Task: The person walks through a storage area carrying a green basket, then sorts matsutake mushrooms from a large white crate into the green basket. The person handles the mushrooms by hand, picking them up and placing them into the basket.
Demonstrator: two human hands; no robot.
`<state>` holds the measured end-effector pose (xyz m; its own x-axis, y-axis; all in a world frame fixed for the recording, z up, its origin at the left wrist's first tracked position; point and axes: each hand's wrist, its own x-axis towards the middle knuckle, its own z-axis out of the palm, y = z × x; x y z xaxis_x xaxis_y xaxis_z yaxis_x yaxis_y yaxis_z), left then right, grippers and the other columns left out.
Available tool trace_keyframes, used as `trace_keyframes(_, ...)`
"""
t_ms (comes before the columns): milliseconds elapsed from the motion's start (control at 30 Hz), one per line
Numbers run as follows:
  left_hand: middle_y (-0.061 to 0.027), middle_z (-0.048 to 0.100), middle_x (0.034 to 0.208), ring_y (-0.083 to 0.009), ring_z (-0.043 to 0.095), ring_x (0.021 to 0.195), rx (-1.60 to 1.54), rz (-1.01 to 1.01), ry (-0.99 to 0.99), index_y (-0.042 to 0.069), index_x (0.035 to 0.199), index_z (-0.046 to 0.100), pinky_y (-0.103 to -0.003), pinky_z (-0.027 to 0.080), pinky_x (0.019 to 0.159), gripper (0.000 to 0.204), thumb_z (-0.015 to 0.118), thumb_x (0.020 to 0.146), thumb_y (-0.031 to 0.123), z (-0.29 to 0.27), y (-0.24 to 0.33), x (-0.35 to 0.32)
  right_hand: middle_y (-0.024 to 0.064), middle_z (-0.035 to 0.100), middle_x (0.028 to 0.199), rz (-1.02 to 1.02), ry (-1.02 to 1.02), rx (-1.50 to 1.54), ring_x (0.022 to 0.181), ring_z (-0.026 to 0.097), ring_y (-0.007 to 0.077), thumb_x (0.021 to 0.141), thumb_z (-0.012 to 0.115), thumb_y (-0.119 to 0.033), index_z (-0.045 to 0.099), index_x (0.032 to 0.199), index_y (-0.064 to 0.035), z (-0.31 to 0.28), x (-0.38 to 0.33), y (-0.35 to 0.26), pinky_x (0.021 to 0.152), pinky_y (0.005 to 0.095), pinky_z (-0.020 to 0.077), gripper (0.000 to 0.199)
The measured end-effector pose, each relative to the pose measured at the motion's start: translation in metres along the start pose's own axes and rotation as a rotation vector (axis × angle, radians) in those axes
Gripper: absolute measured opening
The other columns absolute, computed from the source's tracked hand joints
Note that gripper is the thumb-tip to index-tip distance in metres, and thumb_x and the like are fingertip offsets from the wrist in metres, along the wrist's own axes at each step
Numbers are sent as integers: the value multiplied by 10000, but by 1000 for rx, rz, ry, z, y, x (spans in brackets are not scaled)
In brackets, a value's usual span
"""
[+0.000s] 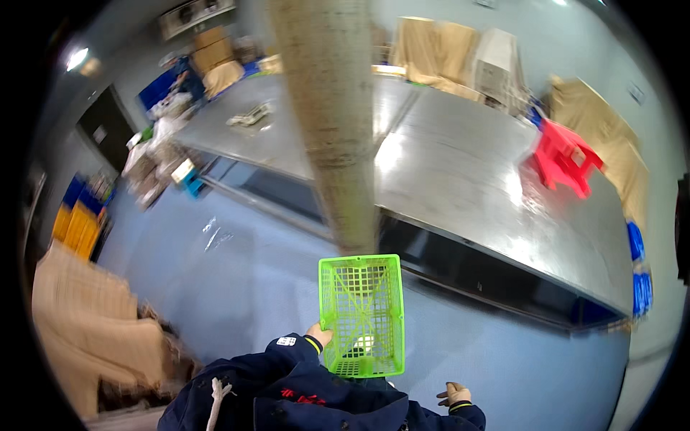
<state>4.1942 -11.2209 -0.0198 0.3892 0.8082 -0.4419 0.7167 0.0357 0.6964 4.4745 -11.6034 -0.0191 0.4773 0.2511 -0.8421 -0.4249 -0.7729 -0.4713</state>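
A bright green plastic basket [399, 316] with lattice sides and bottom hangs in front of my body, its open top facing up. My left hand [320, 335] is closed on the basket's left rim. Through the holes of the bottom something pale shows, too unclear to name. Out to the right of the basket, my right hand [454, 394] hangs free over the blue floor, its fingers loosely stretched and holding nothing. Dark navy sleeves with yellow-striped cuffs cover both arms.
A thick pale pillar [327, 108] rises straight ahead, by a long metal table [460, 172]. A red plastic stool [564, 159] lies on the table at right. Brown covered stacks [93, 316] stand at left, near yellow crates [75, 228]. Another person [187, 77] is far left.
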Motion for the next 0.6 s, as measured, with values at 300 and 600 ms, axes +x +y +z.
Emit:
trace_keyframes(300, -86, 647, 955, -204, 614, 828, -931, -322, 740, 14, 1108, 586, -325, 495, 735, 339, 599, 769, 21, -154, -116, -132, 127, 605, 523, -453, -205, -793, 387, 513, 169, 893, 476, -393, 697, 844, -33, 163, -83, -296, 441, 313, 440, 426)
trace_keyframes(600, -140, 593, 963, -359, 609, 831, -1488, -574, 1141, 27, 1108, 513, -588, 499, 703, 328, 533, 797, -76, -281, -294, -133, 151, 658, 710, -399, -537, -741, 501, 598, 202, 909, 524, -241, 618, 1003, 49, 461, -43, -338, 500, 321, 500, 320)
